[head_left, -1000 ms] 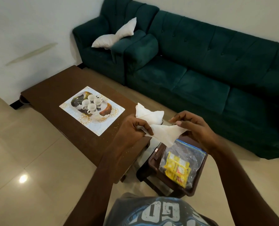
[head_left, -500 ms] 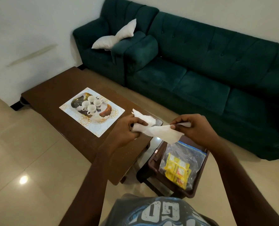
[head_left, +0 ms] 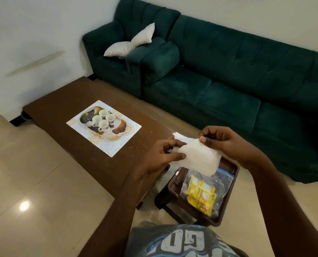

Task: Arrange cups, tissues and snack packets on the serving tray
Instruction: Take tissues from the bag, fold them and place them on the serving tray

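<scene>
Right now you hold a white tissue (head_left: 199, 156) in the air just past the near end of the coffee table (head_left: 61, 108), above that end's edge. Your left hand (head_left: 163, 154) grips the tissue's left side, thumb on top and fingers curled beneath it. Your right hand (head_left: 223, 140) pinches its upper right corner between thumb and forefinger, with the other fingers curled in. The sheet hangs slack between them, its lower corner drooping. On the middle of the coffee table lies a pale placemat (head_left: 115, 145), turned at an angle to the table's edges. The serving tray (head_left: 85, 117) sits on it, inside its borders, and four white cups (head_left: 96, 119) stand upright and close together on the tray. A band of brown wood, speckled with pale crumbs, runs from the placemat to the table's near end, and another stretch runs to its far end. Just off the near end, below your hands, stands a low dark stool (head_left: 228, 164) with a raised rim. It holds a clear zip bag (head_left: 223, 184) with yellow snack packets (head_left: 200, 197) inside. A strip of tiled floor (head_left: 33, 173) runs along each long side of the table, the narrower one against the green sofa (head_left: 228, 80).
</scene>
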